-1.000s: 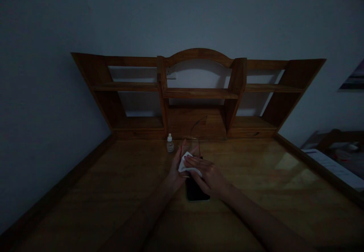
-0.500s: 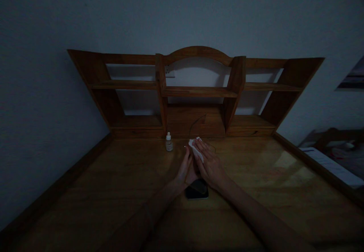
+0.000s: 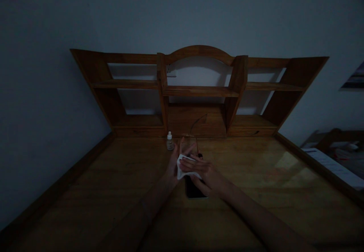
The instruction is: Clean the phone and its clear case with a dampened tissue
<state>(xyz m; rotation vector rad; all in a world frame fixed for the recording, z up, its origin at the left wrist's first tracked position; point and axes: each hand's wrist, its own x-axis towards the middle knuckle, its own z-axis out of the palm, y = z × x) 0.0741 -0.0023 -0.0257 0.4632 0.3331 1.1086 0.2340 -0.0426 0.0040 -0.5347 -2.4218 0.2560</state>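
Observation:
My left hand (image 3: pixel 174 164) stands on edge above the wooden desk (image 3: pixel 244 168), its fingers behind a folded white wipe (image 3: pixel 183 168). My right hand (image 3: pixel 203 174) presses the wipe from the near side, fingers across it. Thin-framed eyeglasses (image 3: pixel 190 140) rise from between my hands, with one temple arm reaching up and back; the lens is faint and partly hidden. Under my hands lies a black smartphone (image 3: pixel 193 187), partly covered. To the left stands a small dropper bottle (image 3: pixel 170 142), apart from my fingers.
A wooden desk hutch (image 3: pixel 199 88) with open shelves rises behind the desk, and a wall socket (image 3: pixel 171 70) shows through it. Raised wooden rails (image 3: pixel 313 164) edge the desk on both sides. Beyond the right rail lies a bed (image 3: pixel 338 157).
My hands have moved down toward the smartphone, taking the wipe and eyeglasses with them. The wipe now lies lower, and more of it shows between my hands.

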